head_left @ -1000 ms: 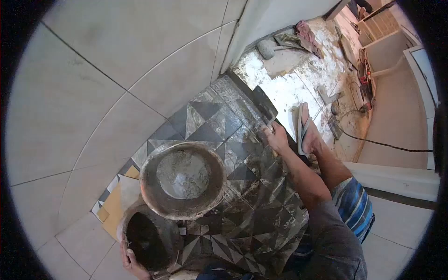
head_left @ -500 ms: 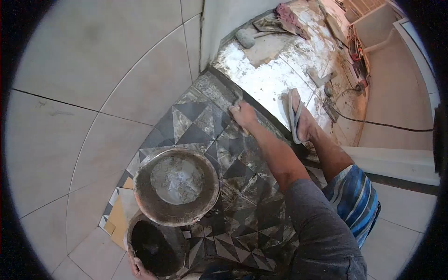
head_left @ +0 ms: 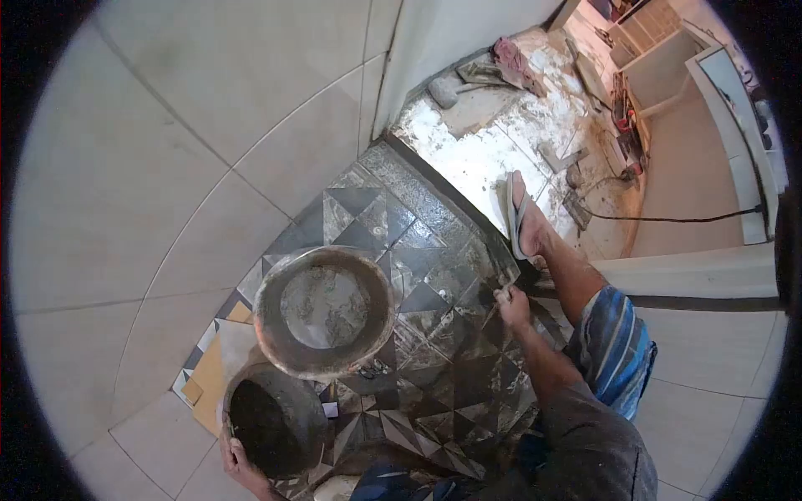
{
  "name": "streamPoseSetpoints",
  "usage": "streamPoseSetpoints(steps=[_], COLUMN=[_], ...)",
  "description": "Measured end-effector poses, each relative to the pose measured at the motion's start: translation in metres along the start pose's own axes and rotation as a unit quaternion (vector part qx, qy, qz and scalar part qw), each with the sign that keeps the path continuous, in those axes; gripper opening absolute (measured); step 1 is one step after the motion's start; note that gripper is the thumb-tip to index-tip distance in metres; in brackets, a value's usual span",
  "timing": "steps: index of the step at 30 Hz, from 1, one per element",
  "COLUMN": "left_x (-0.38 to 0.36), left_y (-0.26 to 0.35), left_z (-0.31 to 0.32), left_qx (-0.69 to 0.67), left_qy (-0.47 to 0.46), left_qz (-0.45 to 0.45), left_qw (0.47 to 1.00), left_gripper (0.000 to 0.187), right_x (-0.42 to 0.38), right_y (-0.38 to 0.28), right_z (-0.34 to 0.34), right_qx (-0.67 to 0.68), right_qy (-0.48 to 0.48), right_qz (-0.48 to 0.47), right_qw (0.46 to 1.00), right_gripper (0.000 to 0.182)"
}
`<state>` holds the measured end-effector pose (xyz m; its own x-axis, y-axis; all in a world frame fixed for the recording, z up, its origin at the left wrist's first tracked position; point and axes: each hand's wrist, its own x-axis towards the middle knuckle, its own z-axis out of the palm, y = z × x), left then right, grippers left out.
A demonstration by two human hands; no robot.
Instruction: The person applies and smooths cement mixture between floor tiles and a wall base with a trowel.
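My left hand [head_left: 241, 468] grips the near-left rim of a dark bucket [head_left: 296, 409], fingers curled over its edge. A dark mass lies inside it. Behind the bucket stands a round, mortar-stained basin [head_left: 266, 321] with greyish, cloudy water in it. My right hand [head_left: 514, 307] is closed around a small, thin scraper-like tool, mostly hidden by the fingers. It is low over the patterned floor tiles [head_left: 434, 288], near the dark doorway edge. Grey smears cover many of these tiles, and those towards the far corner look shiny.
A sandalled foot [head_left: 528, 221] rests across the doorway edge on a white-dusted floor. Farther off lie a mallet [head_left: 444, 92], a reddish cloth [head_left: 514, 63] and a black cable [head_left: 668, 219]. Cardboard [head_left: 213, 376] lies left of the bucket, beside the tiled wall [head_left: 200, 209].
My right hand has moved along the doorway edge, from near the far corner back towards my body. My left hand stays on the bucket rim. The view has shifted slightly.
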<state>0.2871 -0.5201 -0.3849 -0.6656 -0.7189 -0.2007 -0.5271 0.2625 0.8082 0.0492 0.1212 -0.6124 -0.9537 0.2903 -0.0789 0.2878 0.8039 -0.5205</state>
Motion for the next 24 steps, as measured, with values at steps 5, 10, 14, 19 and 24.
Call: streamPoseSetpoints(steps=[5, 10, 14, 19, 24], left_x=[0.004, 0.004, 0.016, 0.018, 0.018], left_y=[0.007, 0.008, -0.014, -0.01, -0.063], left_z=[-0.008, -0.036, -0.066, -0.093, -0.094], left_qx=[0.036, -0.001, 0.004, -0.144, -0.141], left_qy=[0.026, 0.034, 0.007, 0.031, 0.076], left_qz=[0.032, 0.021, 0.029, -0.086, 0.009], left_qw=[0.999, 0.999, 1.0, 0.985, 0.987], left_gripper=[0.048, 0.048, 0.044, 0.04, 0.04], right_x=[-0.033, -0.08, -0.15, -0.246, -0.291], right_y=[-0.1, -0.257, -0.337, -0.38, -0.408], right_z=[-0.028, -0.05, -0.04, 0.0, 0.022], right_qx=[0.066, 0.149, 0.092, -0.028, -0.215], right_qy=[-0.035, -0.088, -0.17, -0.4, -0.459], right_qz=[0.039, -0.066, -0.292, -0.46, -0.498], right_qw=[0.996, 0.983, 0.936, 0.792, 0.704], right_gripper=[0.029, 0.032, 0.029, 0.036, 0.044])
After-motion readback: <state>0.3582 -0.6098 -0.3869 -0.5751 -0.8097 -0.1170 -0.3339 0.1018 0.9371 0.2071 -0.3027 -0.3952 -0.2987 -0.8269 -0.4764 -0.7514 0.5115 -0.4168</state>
